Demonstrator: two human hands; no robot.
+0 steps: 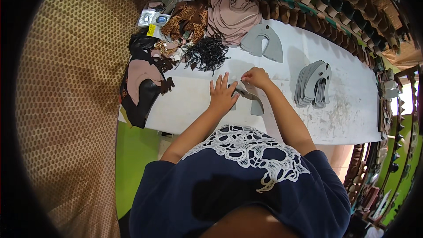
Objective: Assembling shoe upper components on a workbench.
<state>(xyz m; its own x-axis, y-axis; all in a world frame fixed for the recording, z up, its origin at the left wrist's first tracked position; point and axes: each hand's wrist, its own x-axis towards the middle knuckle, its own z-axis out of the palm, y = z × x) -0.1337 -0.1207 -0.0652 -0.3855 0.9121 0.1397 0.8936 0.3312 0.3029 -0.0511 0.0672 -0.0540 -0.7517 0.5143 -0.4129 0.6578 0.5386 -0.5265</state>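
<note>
Evidently the work sits close to the near edge of the counter (189, 101), centred before the wearer: a grey curved piece (257, 107), partly covered by both hands. Left hand (222, 96) palm down on its left side, fingers spread wide, thumb toward the piece; presumably flattened this way to steady it. Right hand (257, 78) at the piece's far end, wrist bent inward, fingers bunched narrow; cannot tell whether they close on anything. Both forearms (288, 119) angle inward from the near edge. Farther right, a fanned stack of grey arches (304, 86), probably set aside to leave working room. Toward the left edge, a pink cut piece (141, 75) on black material (152, 94). Beyond: tangled black strips (205, 53), loose grey arches (253, 42), a pink pile (233, 15); brown shoes (302, 20) line the far edge.
</note>
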